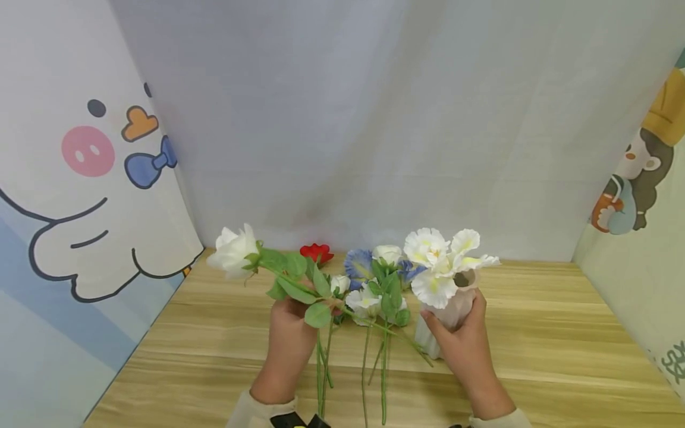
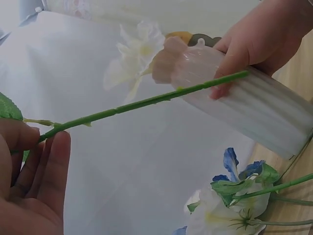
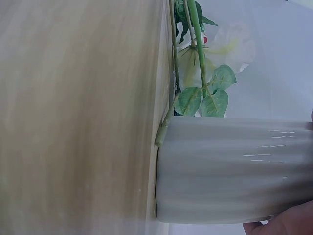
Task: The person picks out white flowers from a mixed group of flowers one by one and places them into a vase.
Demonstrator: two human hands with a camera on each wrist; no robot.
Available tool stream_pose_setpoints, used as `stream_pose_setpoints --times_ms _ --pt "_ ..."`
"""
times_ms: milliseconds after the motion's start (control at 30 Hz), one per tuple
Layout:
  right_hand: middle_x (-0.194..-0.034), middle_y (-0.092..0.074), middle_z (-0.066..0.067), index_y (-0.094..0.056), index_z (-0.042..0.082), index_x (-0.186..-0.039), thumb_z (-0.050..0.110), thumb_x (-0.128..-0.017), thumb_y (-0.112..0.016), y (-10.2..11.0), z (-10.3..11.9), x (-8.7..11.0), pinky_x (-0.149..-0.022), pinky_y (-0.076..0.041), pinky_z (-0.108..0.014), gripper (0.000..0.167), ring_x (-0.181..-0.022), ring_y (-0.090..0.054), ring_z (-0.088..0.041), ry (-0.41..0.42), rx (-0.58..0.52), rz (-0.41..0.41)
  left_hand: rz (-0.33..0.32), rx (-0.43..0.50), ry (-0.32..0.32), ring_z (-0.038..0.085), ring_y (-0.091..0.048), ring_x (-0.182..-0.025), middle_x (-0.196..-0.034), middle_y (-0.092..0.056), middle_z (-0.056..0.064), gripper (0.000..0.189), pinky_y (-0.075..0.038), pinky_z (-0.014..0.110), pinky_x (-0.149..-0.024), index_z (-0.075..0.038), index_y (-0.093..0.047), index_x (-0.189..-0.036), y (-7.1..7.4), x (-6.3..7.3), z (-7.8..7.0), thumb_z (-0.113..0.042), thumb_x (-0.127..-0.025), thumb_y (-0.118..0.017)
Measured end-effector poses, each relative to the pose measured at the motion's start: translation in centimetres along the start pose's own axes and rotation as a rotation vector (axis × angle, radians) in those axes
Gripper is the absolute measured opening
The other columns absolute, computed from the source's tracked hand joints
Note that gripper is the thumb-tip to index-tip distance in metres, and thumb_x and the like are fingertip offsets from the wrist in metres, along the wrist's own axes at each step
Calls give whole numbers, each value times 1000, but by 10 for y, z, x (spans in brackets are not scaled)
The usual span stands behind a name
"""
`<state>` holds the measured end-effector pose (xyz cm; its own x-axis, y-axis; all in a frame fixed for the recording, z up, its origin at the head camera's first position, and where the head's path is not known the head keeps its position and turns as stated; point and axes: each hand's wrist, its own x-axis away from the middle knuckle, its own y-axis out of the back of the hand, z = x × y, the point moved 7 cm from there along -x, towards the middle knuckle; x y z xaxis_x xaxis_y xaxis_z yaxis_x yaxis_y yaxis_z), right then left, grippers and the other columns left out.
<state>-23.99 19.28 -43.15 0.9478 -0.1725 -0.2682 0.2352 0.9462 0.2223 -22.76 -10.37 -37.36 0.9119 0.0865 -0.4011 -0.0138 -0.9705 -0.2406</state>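
Note:
My left hand [image 1: 291, 339] pinches the green stem of an artificial white rose [image 1: 233, 251]. The bloom points to the left, and the bare stem end [image 2: 234, 77] slants right toward the vase. My right hand [image 1: 467, 348] grips a pale ribbed vase [image 1: 428, 333], thumb on the near side. From the vase's mouth leans a white iris [image 1: 436, 261] with yellow markings; its stem inside is hidden. The right wrist view shows the vase's base [image 3: 168, 171] at the tabletop.
Between the hands, several artificial flowers lie on the wooden table [image 1: 540, 333]: a red flower [image 1: 317, 253], a blue iris [image 1: 358, 266], another white rose [image 1: 387, 254] and white blooms [image 1: 365, 304]. Their stems point toward me. A grey cloth [image 1: 342, 119] stands behind, with printed panels at both sides.

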Motion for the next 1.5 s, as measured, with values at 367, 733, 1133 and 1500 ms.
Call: stream_pose_setpoints --times_ms 367,733,1133,1500 --pt "-141 -44 -16 -15 14 -157 17 -92 -81 1 2 1 -87 -47 -18 93 -118 -50 -25 19 -3 -8 -43 168 -7 24 -73 -90 -93 -70 9 15 -62 43 -82 -4 -61 -96 1 2 -4 11 -94 -65" --pt "-141 -42 -15 -14 15 -157 12 -91 -81 0 0 -1 -85 -50 -22 93 -115 -50 -23 12 -10 7 -128 346 14 23 -71 -94 -98 -67 10 20 -60 42 -89 -5 -69 -103 6 0 3 12 -96 -62" --pt "-145 -41 -15 -13 15 -159 18 -92 -81 1 -2 -2 -90 -46 -23 96 -122 -49 -28 27 6 4 -224 365 -24 23 -71 -97 -99 -65 10 13 -59 39 -90 -4 -69 -102 11 -1 6 8 -98 -64" --pt "-143 -42 -14 -14 14 -158 17 -93 -80 1 -4 -3 -89 -45 -21 93 -119 -50 -24 60 16 -3 -218 446 -59 29 -71 -95 -101 -64 13 12 -61 40 -86 2 -63 -109 7 -2 6 5 -98 -66"
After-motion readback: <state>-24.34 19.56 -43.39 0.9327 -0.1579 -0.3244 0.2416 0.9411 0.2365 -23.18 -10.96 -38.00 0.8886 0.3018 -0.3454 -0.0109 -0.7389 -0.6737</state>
